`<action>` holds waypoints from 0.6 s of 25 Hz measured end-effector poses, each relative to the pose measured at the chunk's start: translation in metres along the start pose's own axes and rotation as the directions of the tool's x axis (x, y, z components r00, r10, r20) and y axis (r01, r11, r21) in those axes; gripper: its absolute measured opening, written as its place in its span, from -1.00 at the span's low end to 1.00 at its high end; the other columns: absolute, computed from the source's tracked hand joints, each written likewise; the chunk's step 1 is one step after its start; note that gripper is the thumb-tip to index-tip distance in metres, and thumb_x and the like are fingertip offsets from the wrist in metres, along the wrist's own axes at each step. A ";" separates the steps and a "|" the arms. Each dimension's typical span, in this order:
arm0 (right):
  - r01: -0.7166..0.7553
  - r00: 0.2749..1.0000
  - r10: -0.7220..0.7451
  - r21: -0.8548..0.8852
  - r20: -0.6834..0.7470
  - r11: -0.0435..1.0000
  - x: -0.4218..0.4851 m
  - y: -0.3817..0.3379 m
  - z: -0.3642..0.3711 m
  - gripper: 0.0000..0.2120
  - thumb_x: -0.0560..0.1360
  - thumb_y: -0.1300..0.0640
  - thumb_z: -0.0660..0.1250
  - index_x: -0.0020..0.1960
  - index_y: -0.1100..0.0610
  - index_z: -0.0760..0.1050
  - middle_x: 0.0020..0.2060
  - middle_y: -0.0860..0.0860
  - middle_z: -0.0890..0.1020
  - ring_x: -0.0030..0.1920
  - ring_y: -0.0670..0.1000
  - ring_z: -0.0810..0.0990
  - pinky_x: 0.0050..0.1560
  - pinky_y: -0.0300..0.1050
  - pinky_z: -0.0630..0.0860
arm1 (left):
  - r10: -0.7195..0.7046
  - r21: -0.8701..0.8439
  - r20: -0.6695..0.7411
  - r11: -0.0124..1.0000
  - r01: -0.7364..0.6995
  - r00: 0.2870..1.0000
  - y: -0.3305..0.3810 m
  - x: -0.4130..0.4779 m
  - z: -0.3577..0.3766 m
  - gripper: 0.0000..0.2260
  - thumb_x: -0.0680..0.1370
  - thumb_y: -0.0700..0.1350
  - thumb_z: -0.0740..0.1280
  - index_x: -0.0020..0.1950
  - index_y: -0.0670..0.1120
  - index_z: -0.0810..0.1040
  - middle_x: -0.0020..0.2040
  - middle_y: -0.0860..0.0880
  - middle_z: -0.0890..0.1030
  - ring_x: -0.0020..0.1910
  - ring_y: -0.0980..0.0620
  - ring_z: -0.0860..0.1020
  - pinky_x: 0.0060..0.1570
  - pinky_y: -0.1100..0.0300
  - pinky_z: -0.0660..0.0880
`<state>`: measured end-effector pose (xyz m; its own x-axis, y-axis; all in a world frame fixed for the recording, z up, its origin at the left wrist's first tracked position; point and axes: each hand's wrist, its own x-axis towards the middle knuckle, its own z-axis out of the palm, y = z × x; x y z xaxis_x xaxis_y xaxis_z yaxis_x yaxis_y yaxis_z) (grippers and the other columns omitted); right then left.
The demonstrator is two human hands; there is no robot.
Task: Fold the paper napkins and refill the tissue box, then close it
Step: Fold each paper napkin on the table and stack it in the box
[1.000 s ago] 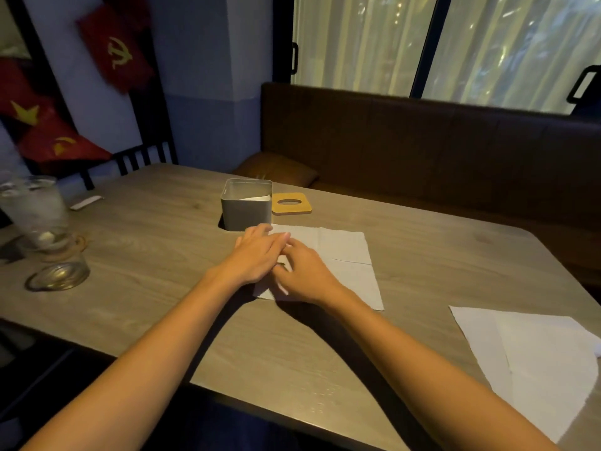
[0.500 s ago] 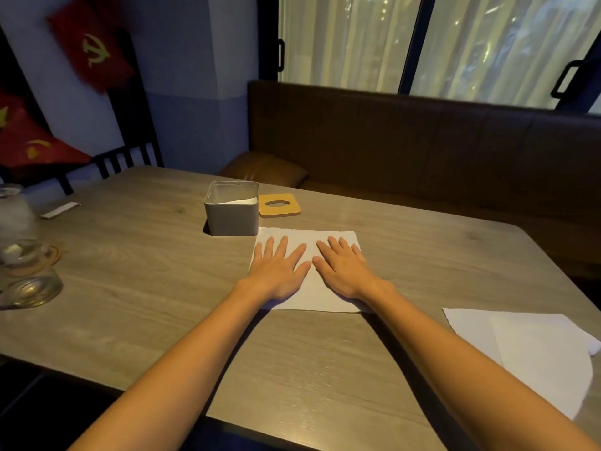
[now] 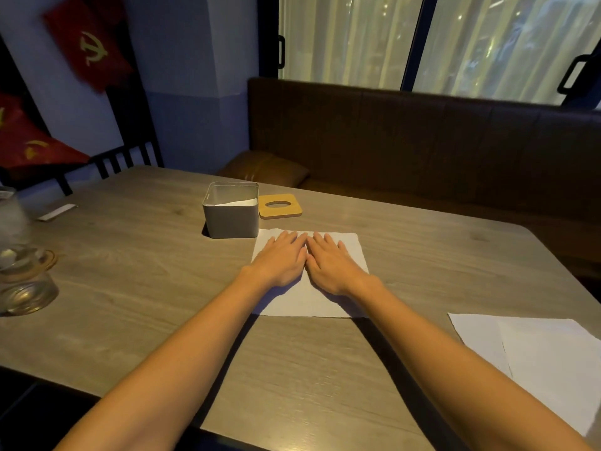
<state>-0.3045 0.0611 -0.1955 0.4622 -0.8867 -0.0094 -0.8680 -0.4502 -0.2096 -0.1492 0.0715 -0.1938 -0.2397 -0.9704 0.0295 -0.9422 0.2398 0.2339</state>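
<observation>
a second ago the left hand [image 3: 281,260] lay partly over the right hand [image 3: 331,265], both bunched on the near left part of the paper napkin [image 3: 309,302]. half a second ago they lay flat with fingers [image 3: 288,239] splayed. now the fingers are drawn together, the hands touch along their inner edges, and the fingertips sit nearer the napkin's far edge.

A napkin [image 3: 349,255] lies flat in the middle of the bench [image 3: 130,255], and the left hand [image 3: 281,260] and the right hand [image 3: 331,265] rest side by side on it, touching each other. Just behind the napkin's left corner stands the tissue box [image 3: 231,221] with some folded napkins [image 3: 240,202] in it, and its lid [image 3: 295,211] lies just to the right of the box. More loose napkins [image 3: 536,359] lie near the bench's right edge, a glass [image 3: 19,275] stands at the far left, and a long seat [image 3: 422,141] runs behind the bench.
</observation>
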 end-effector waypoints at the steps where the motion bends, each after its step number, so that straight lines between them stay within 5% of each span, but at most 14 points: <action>1: -0.009 1.000 0.009 -0.017 0.014 1.000 0.004 0.001 0.005 -0.44 0.68 -0.12 -0.17 0.63 0.07 -0.07 0.62 0.07 -0.04 0.61 0.12 -0.11 0.57 0.15 -0.16 | -0.024 0.033 0.016 0.999 0.023 1.000 -0.002 0.002 0.006 -0.52 0.73 0.09 -0.10 0.65 0.03 0.02 0.66 -0.04 0.00 0.63 -0.09 -0.05 0.58 -0.07 -0.09; 10: -0.139 0.990 0.139 -0.035 -0.005 0.990 -0.032 0.044 0.000 -0.35 0.66 -0.19 -0.18 0.62 0.18 -0.08 0.61 0.14 -0.05 0.60 0.13 -0.10 0.58 0.11 -0.14 | -0.126 0.098 0.057 0.988 0.120 0.990 -0.034 -0.031 0.009 -0.39 0.64 0.31 -0.20 0.65 0.13 -0.16 0.65 -0.10 -0.21 0.61 -0.17 -0.24 0.56 -0.15 -0.21; 15: -0.103 0.971 0.128 0.128 -0.203 0.986 -0.055 0.055 -0.016 -0.53 0.65 -0.12 0.08 0.45 0.12 0.31 0.39 0.09 0.44 0.31 0.11 0.45 0.34 0.11 0.42 | -0.106 0.129 0.105 0.987 0.093 0.989 -0.020 -0.056 0.001 -0.38 0.63 0.35 -0.16 0.64 0.14 -0.11 0.66 -0.10 -0.12 0.62 -0.20 -0.16 0.55 -0.23 -0.14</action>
<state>-0.3804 0.0837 -0.1906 0.3008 -0.9397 0.1625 -0.8805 -0.3391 -0.3313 -0.1173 0.1214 -0.2007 -0.1612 -0.9821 -0.0973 -0.9827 0.1506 0.1082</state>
